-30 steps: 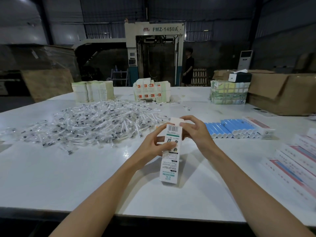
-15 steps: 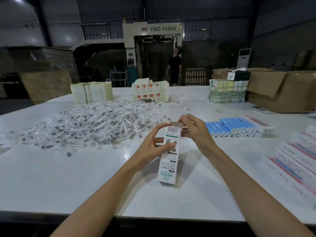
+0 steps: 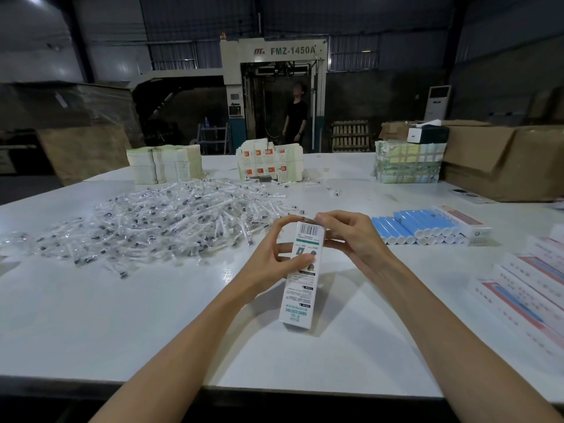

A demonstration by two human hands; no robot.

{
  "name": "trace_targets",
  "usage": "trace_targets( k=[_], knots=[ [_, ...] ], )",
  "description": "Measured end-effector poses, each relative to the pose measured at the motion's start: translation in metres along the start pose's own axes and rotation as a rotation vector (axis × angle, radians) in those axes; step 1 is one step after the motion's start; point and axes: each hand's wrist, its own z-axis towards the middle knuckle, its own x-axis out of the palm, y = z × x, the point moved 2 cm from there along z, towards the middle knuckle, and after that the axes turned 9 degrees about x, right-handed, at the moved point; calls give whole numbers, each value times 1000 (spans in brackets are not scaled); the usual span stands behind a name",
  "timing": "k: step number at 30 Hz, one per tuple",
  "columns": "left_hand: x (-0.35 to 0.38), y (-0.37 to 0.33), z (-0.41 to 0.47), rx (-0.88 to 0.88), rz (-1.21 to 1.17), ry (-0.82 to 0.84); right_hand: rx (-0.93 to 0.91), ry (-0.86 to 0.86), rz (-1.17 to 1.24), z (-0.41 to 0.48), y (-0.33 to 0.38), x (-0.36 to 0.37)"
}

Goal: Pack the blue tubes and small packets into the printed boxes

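While the left hand gripped the box round its middle, fingers curled behind it and thumb across the printed face, the right hand pinched its top end, fingertips bent over the edge. The box stood nearly upright, its lower end close to the table; whether it touched could not be told. Nor could its contents be seen. Judging by the grip, the step in hand was closing the top of one box, either after filling it or while squaring it up.

Flat boxes lay fanned out at the near right. Beyond the right hand a row of tubes lay side by side, white caps toward the camera, with one closed carton just beside them. Left of the hands spread a wide heap of packets, well apart from the tubes.

The next move probably called for tucking the flap fully home and setting the box aside, or, if the box was not yet filled, reaching right for a tube and left for a packet.

Card stacks lined the far edge, and behind them a person stood at a machine.
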Motion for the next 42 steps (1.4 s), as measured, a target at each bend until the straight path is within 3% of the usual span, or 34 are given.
trace_targets(
  k=[8,29,33,42],
  knots=[
    [2,0,1,8,-1,57,-19,-138,-12,3,1,-3],
    [-6,7,2,3,-7,21,-38,92,-50,3,-8,-1],
    [-7,12,2,-22,-25,-11,-67,44,-184,5,-15,4],
    [-3,16,3,-5,-35,-67,-112,-8,-113,11,-25,7]
  ],
)
